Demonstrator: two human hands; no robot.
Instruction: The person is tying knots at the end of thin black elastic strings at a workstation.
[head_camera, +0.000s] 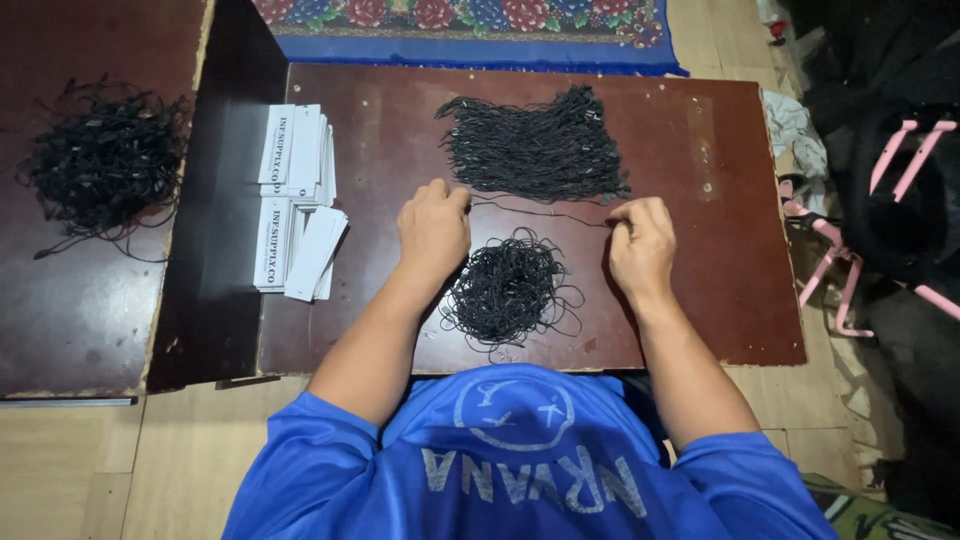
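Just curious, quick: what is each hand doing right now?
Left hand: closed, pinching one end of a thin black string.
Right hand: closed, pinching its other end.

Person wears a bright blue short-sleeved shirt (520, 470) with a pale grey print on it: a circular face-like emblem above a row of block letters. Sleeves end above the elbows; forearms bare. Left hand (433, 228) and right hand (642, 245) bare, no gloves, rings or watch visible.

Left hand (433, 228) and right hand (641, 246) both fisted, knuckles up, grip pinched shut, forearms stretched forward, well apart.
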